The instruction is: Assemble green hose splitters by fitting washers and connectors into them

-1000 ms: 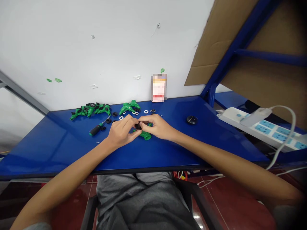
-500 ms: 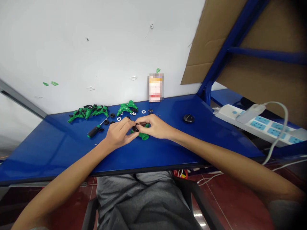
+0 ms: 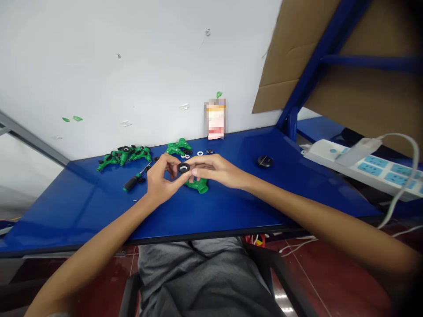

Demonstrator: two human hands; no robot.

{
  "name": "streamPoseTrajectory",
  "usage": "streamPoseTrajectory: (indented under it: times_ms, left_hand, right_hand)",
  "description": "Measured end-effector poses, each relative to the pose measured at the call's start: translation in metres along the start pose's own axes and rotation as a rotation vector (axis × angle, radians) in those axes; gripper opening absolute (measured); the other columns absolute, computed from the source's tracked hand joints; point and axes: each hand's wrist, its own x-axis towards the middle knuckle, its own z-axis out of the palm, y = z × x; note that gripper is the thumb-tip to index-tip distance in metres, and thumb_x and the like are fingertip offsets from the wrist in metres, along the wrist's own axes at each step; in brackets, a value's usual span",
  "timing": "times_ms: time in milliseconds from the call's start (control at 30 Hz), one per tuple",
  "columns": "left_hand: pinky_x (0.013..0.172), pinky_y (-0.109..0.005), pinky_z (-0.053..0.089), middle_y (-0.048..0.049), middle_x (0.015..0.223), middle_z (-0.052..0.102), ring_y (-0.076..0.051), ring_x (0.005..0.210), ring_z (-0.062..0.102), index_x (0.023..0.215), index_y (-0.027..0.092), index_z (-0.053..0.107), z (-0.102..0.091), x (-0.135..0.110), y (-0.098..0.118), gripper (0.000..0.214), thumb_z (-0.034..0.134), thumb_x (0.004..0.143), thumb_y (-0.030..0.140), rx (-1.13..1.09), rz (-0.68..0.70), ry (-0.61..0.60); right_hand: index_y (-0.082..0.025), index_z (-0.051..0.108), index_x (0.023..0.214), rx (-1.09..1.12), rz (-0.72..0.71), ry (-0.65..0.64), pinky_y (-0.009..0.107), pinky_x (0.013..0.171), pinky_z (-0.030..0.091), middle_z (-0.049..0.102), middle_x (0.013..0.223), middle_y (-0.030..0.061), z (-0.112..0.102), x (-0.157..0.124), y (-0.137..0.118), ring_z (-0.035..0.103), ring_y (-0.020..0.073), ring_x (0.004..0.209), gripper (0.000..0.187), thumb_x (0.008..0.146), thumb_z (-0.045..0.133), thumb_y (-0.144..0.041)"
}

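A black ring (image 3: 180,169) with a pale part in its opening is held up between my two hands, its open face turned toward me. My left hand (image 3: 161,179) grips the ring's left side, with the thumb below and the fingers curled behind. On the other side, my right hand (image 3: 223,171) pinches the ring's right edge with thumb and fingertips. Just under my right fingers a green plastic hose fitting (image 3: 198,186) lies on the table, partly covered by them.
Several green fittings with black parts (image 3: 124,156) lie at the back left, another green fitting (image 3: 181,144) behind my hands. Nearby are a screwdriver (image 3: 132,182), a white washer (image 3: 200,153) and a small screw (image 3: 135,200). To the right sit a black round object (image 3: 265,162) and a power strip (image 3: 346,164).
The black ring has been raised slightly and turned so its opening faces up toward me. My left fingers have spread wider around it. The view has shifted a little.
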Motion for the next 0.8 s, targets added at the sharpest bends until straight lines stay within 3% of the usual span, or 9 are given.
streamPoseTrajectory:
  times_ms: [200,367,533,800]
  left_hand:
    - [0.053,-0.019,0.048,0.0052,0.073,0.058,-0.008,0.058,0.054,0.093,0.019,0.063,0.001,-0.001,0.002,0.039,0.093,0.086,0.043,-0.059,0.058,0.023]
    - [0.054,-0.02,0.047,0.0042,0.075,0.061,-0.009,0.062,0.054,0.096,0.019,0.063,0.0,0.003,0.006,0.04,0.093,0.087,0.045,-0.051,0.189,0.038]
    - [0.058,-0.022,0.048,0.002,0.082,0.066,-0.01,0.064,0.056,0.105,0.02,0.066,-0.005,0.007,0.006,0.037,0.088,0.092,0.046,0.061,0.273,0.008]
    - [0.065,-0.025,0.055,-0.0019,0.095,0.068,-0.012,0.073,0.062,0.112,0.022,0.07,-0.011,0.01,0.002,0.033,0.086,0.094,0.044,0.291,0.462,0.063]
  right_hand:
    - [-0.017,0.079,0.117,0.027,0.003,-0.017,0.03,0.076,0.058,0.079,0.093,0.0055,0.001,0.0,-0.001,0.071,0.0175,0.083,0.039,0.101,0.075,-0.052]
    - [-0.018,0.078,0.117,0.016,-0.008,-0.023,0.028,0.078,0.058,0.078,0.098,0.0054,0.004,-0.004,-0.005,0.071,0.017,0.087,0.034,0.102,0.075,-0.048]
    - [-0.019,0.078,0.121,0.03,-0.019,0.011,0.031,0.083,0.06,0.08,0.102,0.0067,0.006,-0.004,-0.004,0.075,0.0201,0.095,0.036,0.1,0.078,-0.048]
    - [-0.018,0.078,0.121,0.031,-0.022,0.055,0.032,0.081,0.064,0.081,0.099,0.006,0.005,-0.001,0.005,0.076,0.018,0.085,0.04,0.096,0.083,-0.049]
